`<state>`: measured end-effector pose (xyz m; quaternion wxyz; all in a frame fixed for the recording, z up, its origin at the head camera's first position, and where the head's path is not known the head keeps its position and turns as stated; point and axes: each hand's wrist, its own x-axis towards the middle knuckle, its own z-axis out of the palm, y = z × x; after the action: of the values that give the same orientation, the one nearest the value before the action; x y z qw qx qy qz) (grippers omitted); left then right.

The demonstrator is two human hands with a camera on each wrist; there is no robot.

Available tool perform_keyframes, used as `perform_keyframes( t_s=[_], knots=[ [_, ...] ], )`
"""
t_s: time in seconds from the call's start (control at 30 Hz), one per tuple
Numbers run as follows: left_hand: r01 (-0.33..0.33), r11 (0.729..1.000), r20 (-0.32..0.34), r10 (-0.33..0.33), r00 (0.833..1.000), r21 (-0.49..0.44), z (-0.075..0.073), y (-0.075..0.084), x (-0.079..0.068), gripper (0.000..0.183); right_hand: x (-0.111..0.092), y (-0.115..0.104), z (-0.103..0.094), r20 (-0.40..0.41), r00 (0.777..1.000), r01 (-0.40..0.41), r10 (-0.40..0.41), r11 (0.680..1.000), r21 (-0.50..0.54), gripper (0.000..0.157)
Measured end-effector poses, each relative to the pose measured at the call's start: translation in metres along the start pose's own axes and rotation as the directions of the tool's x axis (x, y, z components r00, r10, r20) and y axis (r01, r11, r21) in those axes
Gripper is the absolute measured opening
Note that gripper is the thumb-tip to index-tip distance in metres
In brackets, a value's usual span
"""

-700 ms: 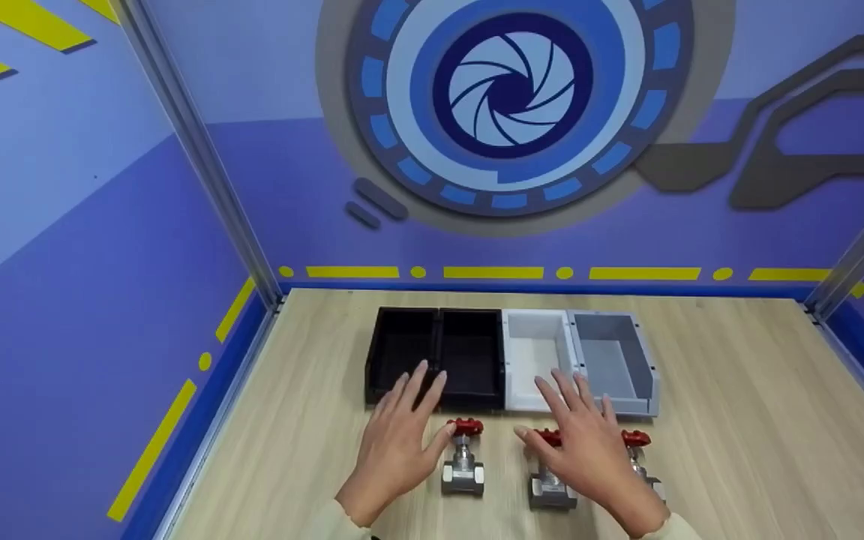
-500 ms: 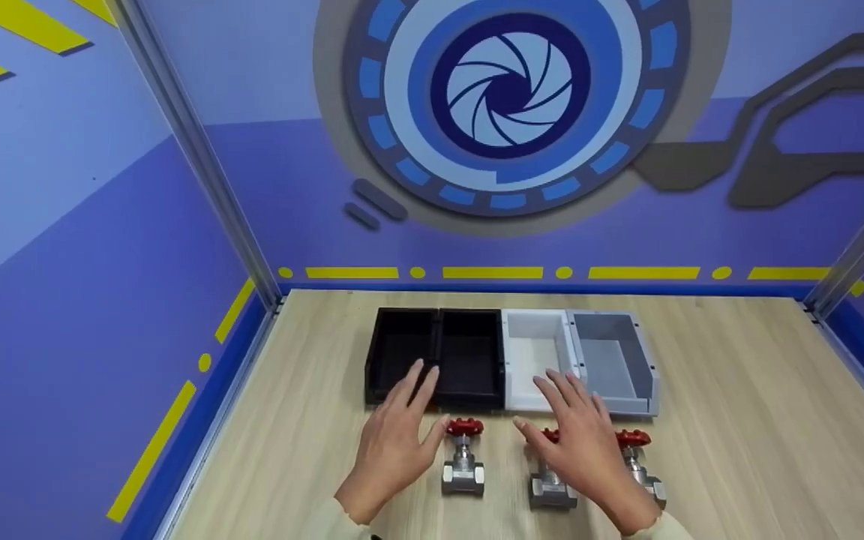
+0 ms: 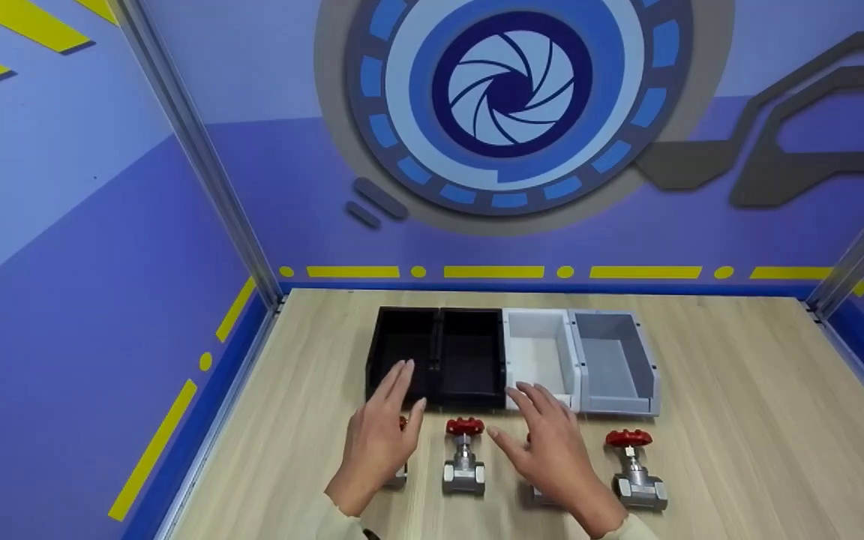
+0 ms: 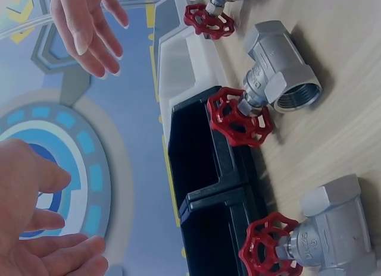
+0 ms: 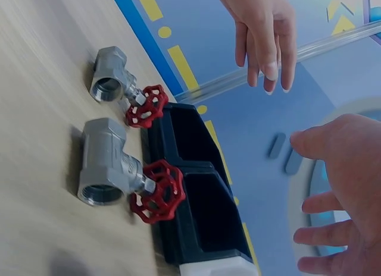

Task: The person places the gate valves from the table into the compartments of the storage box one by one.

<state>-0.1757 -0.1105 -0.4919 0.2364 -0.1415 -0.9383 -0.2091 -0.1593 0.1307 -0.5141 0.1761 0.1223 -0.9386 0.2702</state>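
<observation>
My left hand (image 3: 373,446) hovers palm down with its fingers extended, holding nothing. Beneath it, a gate valve with a reddish handwheel is mostly hidden; one metal end (image 3: 400,478) peeks out. Between the hands stands a second gate valve (image 3: 464,472), steel with a red handwheel. My right hand (image 3: 558,457) is likewise raised, fingers spread loosely, and covers most of a third valve (image 3: 541,495). To its right another valve (image 3: 638,484) sits fully visible. Both wrist views show the palms apart from the valves (image 4: 286,68), with air between.
Behind the valves a row of bins adjoins: two black bins (image 3: 471,360), a white bin (image 3: 538,360) and a grey bin (image 3: 612,360). They stand on a wood-grain table (image 3: 732,420). Printed panels (image 3: 267,202) with metal corner posts (image 3: 199,142) enclose the back and sides.
Both hands have shifted left, the right one further. The rightmost valve is now uncovered, and part of the leftmost valve shows beside my left hand. The valves and bins have stayed put.
</observation>
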Motion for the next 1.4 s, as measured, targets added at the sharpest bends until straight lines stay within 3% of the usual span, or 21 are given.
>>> perform_keyframes(
  t_s=[0.73, 1.03, 1.4],
  knots=[
    [0.074, 0.997, 0.022, -0.074, 0.997, 0.029, -0.002, -0.016, -0.002, 0.052, -0.003, -0.022, 0.027, 0.089, 0.996, 0.006, -0.008, 1.0, 0.017, 0.056],
    [0.032, 0.999, -0.055, -0.032, 0.998, 0.007, 0.001, -0.026, -0.003, 0.049, -0.006, -0.031, 0.038, 0.067, 0.996, 0.047, -0.051, 0.997, 0.058, 0.052],
    [0.086, 0.996, -0.006, -0.086, 0.996, 0.029, 0.0, -0.033, -0.003, 0.05, -0.009, -0.041, 0.052, 0.092, 0.99, 0.1, -0.107, 0.992, 0.078, 0.052]
  ],
)
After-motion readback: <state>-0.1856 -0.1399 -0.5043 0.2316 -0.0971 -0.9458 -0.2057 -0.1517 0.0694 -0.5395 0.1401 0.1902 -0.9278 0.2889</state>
